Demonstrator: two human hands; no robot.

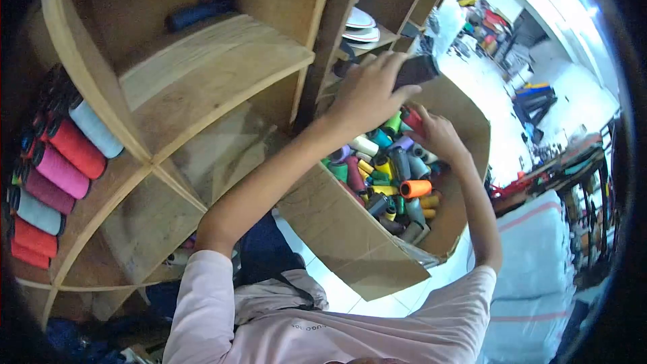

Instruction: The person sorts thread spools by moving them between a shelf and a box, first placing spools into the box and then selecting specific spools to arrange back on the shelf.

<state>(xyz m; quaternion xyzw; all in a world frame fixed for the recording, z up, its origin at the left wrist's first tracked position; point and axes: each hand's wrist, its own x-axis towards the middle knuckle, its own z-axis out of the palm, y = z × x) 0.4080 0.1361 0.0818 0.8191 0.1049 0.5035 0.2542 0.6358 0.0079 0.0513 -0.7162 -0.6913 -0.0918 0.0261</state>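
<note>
My left hand [367, 94] is closed around a dark thread spool [419, 71], raised above the far side of a cardboard box. Lower and to the right, my right hand [438, 133] has its fingers on a red thread spool [412, 121] over the heap in the box. That heap holds many thread spools lying at all angles, among them an orange spool [416, 189] and a grey spool [400, 164]. The cardboard box [350, 222] stands open in front of me, its near flap folded outward.
A wooden shelf unit [222, 67] fills the left side. One compartment has stacked spools, including a pink spool [62, 170]; a dark blue spool [195, 17] lies on an upper shelf. White wrapped bundles [529, 263] stand at the right.
</note>
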